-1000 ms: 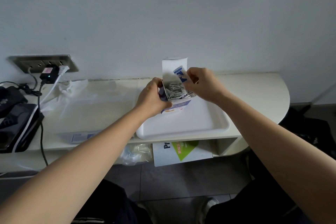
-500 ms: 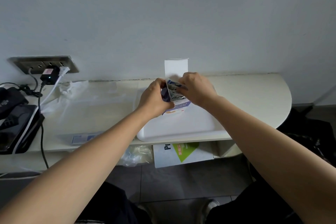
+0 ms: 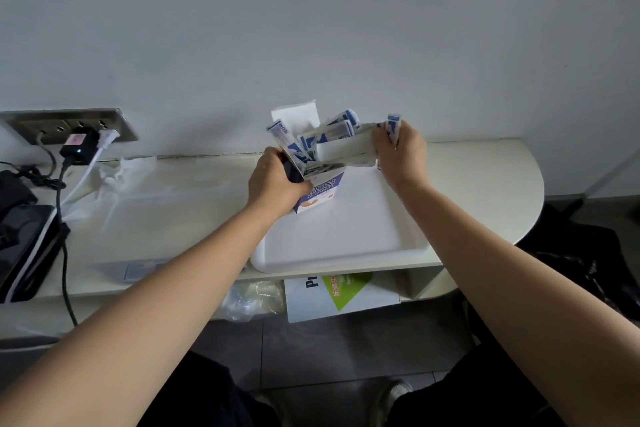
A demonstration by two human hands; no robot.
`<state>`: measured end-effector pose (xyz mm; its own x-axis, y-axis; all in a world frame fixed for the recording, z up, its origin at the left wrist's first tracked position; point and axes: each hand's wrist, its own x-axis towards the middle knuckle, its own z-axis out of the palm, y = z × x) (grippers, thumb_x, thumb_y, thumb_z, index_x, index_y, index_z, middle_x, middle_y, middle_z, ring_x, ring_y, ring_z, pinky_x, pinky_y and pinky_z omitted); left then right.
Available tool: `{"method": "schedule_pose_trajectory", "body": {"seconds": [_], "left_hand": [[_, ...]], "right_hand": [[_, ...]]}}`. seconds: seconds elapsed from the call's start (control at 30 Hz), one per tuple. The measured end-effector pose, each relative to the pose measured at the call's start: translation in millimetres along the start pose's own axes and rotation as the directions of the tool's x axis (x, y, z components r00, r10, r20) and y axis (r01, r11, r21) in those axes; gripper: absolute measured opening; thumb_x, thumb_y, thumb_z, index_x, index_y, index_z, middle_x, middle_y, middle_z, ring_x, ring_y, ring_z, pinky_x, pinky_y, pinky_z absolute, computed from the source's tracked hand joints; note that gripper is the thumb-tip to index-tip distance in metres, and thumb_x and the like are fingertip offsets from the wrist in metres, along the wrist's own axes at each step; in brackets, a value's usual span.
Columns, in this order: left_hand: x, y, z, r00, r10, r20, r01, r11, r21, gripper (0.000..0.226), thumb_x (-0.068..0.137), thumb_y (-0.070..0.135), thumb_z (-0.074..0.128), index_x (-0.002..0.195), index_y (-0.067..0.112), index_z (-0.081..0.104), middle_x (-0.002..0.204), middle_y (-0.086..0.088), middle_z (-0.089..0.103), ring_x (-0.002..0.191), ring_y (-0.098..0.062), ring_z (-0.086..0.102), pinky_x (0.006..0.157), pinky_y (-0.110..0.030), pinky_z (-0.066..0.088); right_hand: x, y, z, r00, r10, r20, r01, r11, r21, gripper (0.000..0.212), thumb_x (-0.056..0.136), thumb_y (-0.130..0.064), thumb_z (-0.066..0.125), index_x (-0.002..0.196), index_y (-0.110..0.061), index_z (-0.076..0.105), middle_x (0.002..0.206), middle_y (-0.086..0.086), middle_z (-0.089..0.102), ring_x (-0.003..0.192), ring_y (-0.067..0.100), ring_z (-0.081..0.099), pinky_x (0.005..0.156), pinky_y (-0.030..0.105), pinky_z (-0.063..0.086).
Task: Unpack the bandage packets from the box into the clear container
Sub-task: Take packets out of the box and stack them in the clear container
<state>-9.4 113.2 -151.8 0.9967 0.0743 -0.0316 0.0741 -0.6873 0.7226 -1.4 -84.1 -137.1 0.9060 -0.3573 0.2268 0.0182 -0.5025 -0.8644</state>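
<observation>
Box [image 3: 317, 196] of bandages upright at the far left corner of the white tray [image 3: 343, 236], clasped around its side by the left hand [image 3: 277, 184], lid flap standing up behind. Bandage packets [image 3: 332, 133] fanned out above the open top, some leaning left, a bunch pinched at the right end by the right hand [image 3: 400, 152], closed on them above the tray's far edge. Tray at the front edge of the pale shelf [image 3: 485, 177], power strip [image 3: 69, 125] and cables at the far left.

Both bare forearms extended forward; left hand [image 3: 273, 180] grip closed low, right hand [image 3: 400, 152] grip closed, raised higher.
</observation>
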Motion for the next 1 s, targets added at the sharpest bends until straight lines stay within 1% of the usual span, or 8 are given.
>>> {"method": "schedule_pose_trajectory", "body": {"seconds": [0.13,0.3,0.47,0.57,0.7,0.83,0.93,1.0], "left_hand": [[-1.9,-2.2,-1.0,1.0,-0.021,0.007,0.021,1.0,0.016,0.06,0.067,0.025,0.081,0.113,0.011,0.044,0.111,-0.006,0.059,0.097,-0.025,0.058,0.07,-0.027,0.038],[-5.5,-10.7,-2.8,0.998,-0.055,0.002,0.055,0.998,0.023,0.06,0.067,0.025,0.08,0.114,0.008,0.045,0.111,-0.009,0.061,0.102,-0.028,0.058,0.074,-0.03,0.042],[-11.3,-9.3,-7.6,0.999,-0.044,0.003,0.043,0.993,0.108,0.069,0.067,0.022,0.078,0.121,0.001,0.04,0.124,-0.016,0.041,0.11,-0.031,0.049,0.087,-0.033,0.043],[-20.7,-5.0,-11.2,0.978,0.09,-0.19,-0.055,0.982,0.182,0.077,0.071,0.013,0.071,0.134,-0.006,0.03,0.128,-0.021,0.034,0.122,-0.034,0.031,0.102,-0.032,0.03],[-39.0,0.9,-11.9,0.799,0.433,-0.417,-0.372,0.901,0.223,0.053,0.066,-0.001,0.057,0.119,0.0,0.05,0.113,-0.018,0.046,0.104,-0.032,0.045,0.092,-0.033,0.036],[-56.1,5.4,1.5,0.778,0.625,-0.068,-0.593,0.765,0.25,0.016,0.078,0.003,0.058,0.087,0.013,0.068,0.093,-0.002,0.06,0.066,-0.015,0.054,0.062,-0.033,0.049],[-53.6,-8.9,24.7,0.859,0.436,0.269,-0.51,0.774,0.374,0.022,0.084,0.014,0.057,0.103,0.014,0.067,0.104,-0.002,0.061,0.082,-0.019,0.06,0.074,-0.039,0.053],[-49.8,-18.5,34.2,0.876,0.336,0.345,-0.474,0.731,0.491,0.025,0.086,0.022,0.059,0.109,0.013,0.062,0.112,-0.004,0.057,0.094,-0.026,0.062,0.077,-0.04,0.053]], "right_hand": [[1.7,11.4,-3.6,0.961,0.276,0.011,-0.27,0.93,0.247,0.016,0.094,-0.016,0.052,0.078,-0.012,0.054,0.065,0.0,0.048,0.052,0.013,0.046,0.043,0.019,0.041],[-6.5,37.8,-6.5,0.885,0.461,0.064,-0.465,0.867,0.18,0.025,0.092,-0.014,0.054,0.068,-0.014,0.05,0.069,0.007,0.051,0.055,0.016,0.046,0.05,0.027,0.038],[-19.3,54.3,-7.5,0.851,0.505,0.144,-0.513,0.858,0.022,0.013,0.094,-0.015,0.052,0.085,-0.006,0.053,0.074,0.008,0.052,0.06,0.02,0.051,0.066,0.036,0.048],[-22.8,58.5,-4.8,0.845,0.513,0.15,-0.518,0.855,-0.01,0.012,0.093,-0.015,0.051,0.092,-0.003,0.054,0.075,0.009,0.054,0.07,0.027,0.057,0.071,0.038,0.051],[-25.0,59.1,-2.8,0.858,0.489,0.155,-0.487,0.872,-0.056,0.014,0.092,-0.014,0.05,0.081,-0.006,0.053,0.075,0.011,0.055,0.072,0.03,0.058,0.075,0.043,0.054],[-25.4,60.6,-6.3,0.869,0.468,0.162,-0.451,0.883,-0.128,0.019,0.091,-0.015,0.052,0.073,-0.008,0.051,0.068,0.008,0.053,0.07,0.03,0.056,0.076,0.045,0.055],[-24.5,61.8,-11.9,0.891,0.428,0.154,-0.399,0.898,-0.186,0.018,0.09,-0.017,0.054,0.074,-0.008,0.054,0.074,0.01,0.057,0.074,0.03,0.058,0.077,0.047,0.055],[-22.9,63.1,-15.0,0.908,0.395,0.143,-0.359,0.906,-0.226,0.015,0.089,-0.019,0.055,0.082,-0.005,0.059,0.082,0.016,0.063,0.081,0.036,0.063,0.077,0.049,0.056]]}}
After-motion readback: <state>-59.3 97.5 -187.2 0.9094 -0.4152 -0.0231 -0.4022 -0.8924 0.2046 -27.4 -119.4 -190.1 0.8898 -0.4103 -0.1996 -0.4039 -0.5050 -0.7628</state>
